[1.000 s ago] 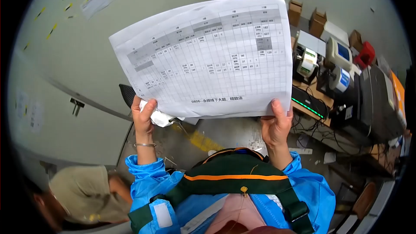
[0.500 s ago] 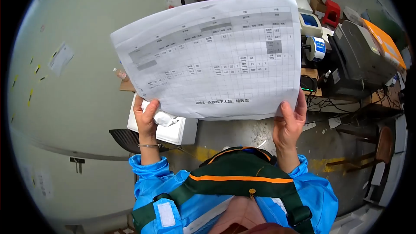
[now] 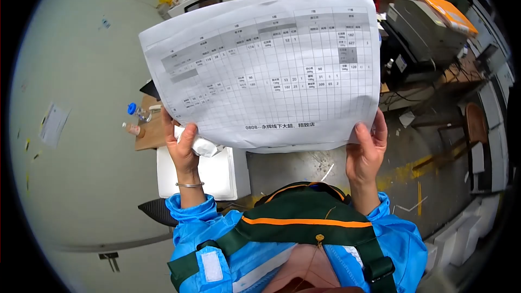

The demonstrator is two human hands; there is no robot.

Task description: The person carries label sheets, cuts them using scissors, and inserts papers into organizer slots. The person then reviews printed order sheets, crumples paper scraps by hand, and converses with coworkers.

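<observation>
White rectangular paper sheet printed with a grey-shaded table (image 3: 260,100) is held up in front of the person's body, its near left corner pinched by the left hand (image 3: 183,151), which also clasps a crumpled white wad (image 3: 203,146), and its near right corner by the right hand (image 3: 366,154). Reading seems the step in hand; the next move likely calls for an even pinch on both sides, lest the thin sheet buckle.

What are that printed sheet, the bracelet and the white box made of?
Printed sheet: matte paper, thin and gently curling. Bracelet: probably polished metal, given its silvery gleam. White box: perhaps plastic foam, being matte and chunky, but that's uncertain.
</observation>
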